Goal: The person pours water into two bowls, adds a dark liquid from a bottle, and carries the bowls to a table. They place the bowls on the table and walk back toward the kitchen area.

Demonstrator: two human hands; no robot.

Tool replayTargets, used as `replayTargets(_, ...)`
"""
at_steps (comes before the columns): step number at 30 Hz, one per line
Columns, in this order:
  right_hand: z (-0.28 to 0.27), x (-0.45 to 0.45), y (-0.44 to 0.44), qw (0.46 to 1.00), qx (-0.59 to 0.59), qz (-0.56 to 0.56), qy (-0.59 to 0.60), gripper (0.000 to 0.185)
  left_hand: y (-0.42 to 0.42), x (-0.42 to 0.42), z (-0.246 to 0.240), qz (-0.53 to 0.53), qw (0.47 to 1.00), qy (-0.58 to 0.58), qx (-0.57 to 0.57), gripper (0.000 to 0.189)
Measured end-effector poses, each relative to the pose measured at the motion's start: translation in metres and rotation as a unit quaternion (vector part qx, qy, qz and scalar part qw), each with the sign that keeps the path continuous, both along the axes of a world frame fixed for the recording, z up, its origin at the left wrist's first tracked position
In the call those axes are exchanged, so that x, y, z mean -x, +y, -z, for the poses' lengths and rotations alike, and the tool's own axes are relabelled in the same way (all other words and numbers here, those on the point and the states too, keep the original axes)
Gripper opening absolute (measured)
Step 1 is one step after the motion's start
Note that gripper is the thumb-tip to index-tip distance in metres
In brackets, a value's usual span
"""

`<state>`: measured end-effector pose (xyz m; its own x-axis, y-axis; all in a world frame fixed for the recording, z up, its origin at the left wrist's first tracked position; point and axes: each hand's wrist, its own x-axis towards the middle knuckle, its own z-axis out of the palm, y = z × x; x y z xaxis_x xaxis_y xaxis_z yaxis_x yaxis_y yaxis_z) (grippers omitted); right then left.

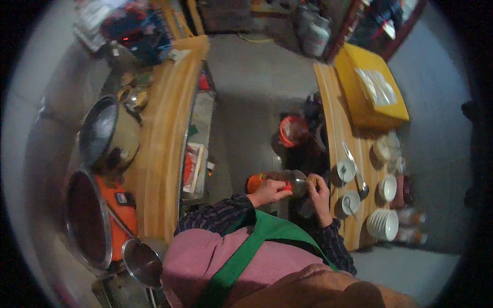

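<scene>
My left hand [270, 191] is closed around the middle of a clear plastic bottle [299, 182] with an orange-red part at its left end. The bottle lies roughly sideways in front of my body. My right hand [319, 189] has its fingertips at the bottle's right end; whether they pinch a cap there is too blurred to tell. To the right of my right hand, two white bowls [346, 170] with spoons in them stand on the wooden counter [361, 233].
More white bowls [389, 187], a ladle [363, 186] and a yellow box [369, 92] are on the right counter. At left, a wooden counter [165, 134] runs beside large pots [89, 219]. A red bucket [294, 131] stands on the floor ahead. A gas cylinder [315, 36] is farther off.
</scene>
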<state>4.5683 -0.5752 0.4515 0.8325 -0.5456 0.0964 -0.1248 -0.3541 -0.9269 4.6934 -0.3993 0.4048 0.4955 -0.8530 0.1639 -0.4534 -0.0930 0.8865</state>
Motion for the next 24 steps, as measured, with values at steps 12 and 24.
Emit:
replayTargets(12, -0.045, -0.055, -0.037, 0.998, -0.012, -0.016, 0.054, 0.024, -0.02, -0.068, -0.048, 0.043, 0.998, -0.042, 0.006, 0.032)
replayTargets(24, -0.06, -0.126, -0.133, 0.983, 0.11, -0.147, -0.013, 0.028, -0.099, -0.151, -0.063, 0.079, 0.991, 0.079, -0.07, 0.024)
